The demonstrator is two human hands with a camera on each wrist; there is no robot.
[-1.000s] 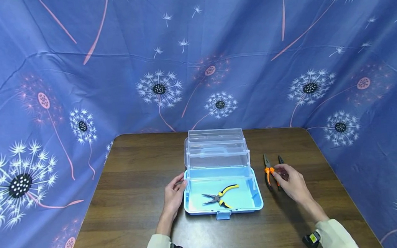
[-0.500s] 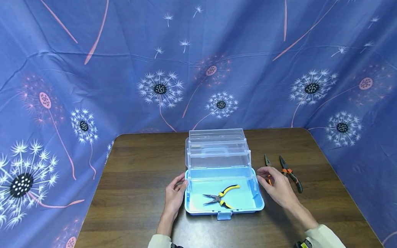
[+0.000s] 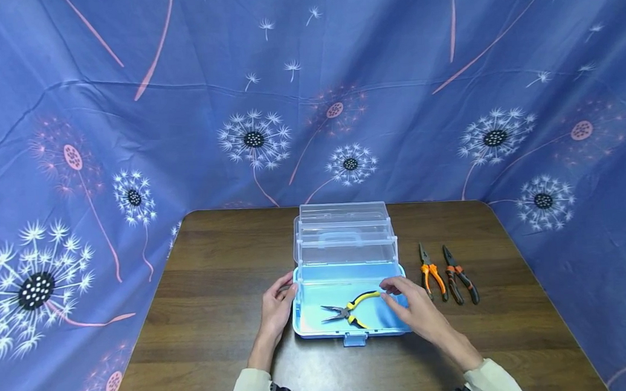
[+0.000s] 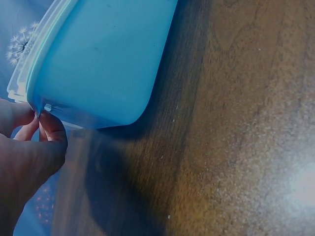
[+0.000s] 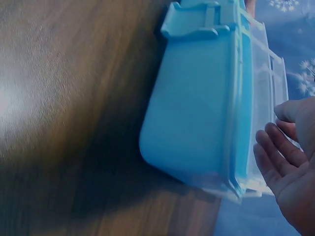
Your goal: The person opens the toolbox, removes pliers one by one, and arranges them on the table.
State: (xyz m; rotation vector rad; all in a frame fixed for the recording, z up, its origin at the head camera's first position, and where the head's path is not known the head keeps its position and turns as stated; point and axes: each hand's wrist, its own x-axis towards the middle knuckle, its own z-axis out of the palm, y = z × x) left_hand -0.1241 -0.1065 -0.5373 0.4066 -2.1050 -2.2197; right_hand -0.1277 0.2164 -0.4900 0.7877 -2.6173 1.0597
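A light-blue plastic toolbox (image 3: 329,335) stands open on the table, its clear tiered trays (image 3: 346,252) raised at the back. My left hand (image 3: 276,307) pinches the box's left rim; in the left wrist view thumb and fingers of this hand (image 4: 29,152) meet on the edge. Inside the box lie yellow-and-black needle-nose pliers (image 3: 347,312), jaws pointing left. Over the right part of the box is my right hand (image 3: 418,310), fingertips close to the upper yellow handle. In the right wrist view the fingers of that hand (image 5: 295,157) are loosely bent around nothing.
To the right of the box, orange-handled needle-nose pliers (image 3: 427,267) and a darker pair with orange and black handles (image 3: 453,271) lie side by side. A blue dandelion-print cloth (image 3: 189,137) hangs behind the wooden table (image 3: 209,263). A latch (image 3: 355,339) sticks out in front of the box.
My right hand has moved left from the orange pliers, past the box's right rim, to above its inside. Both pairs of pliers on the table are uncovered now. My left hand stays put.
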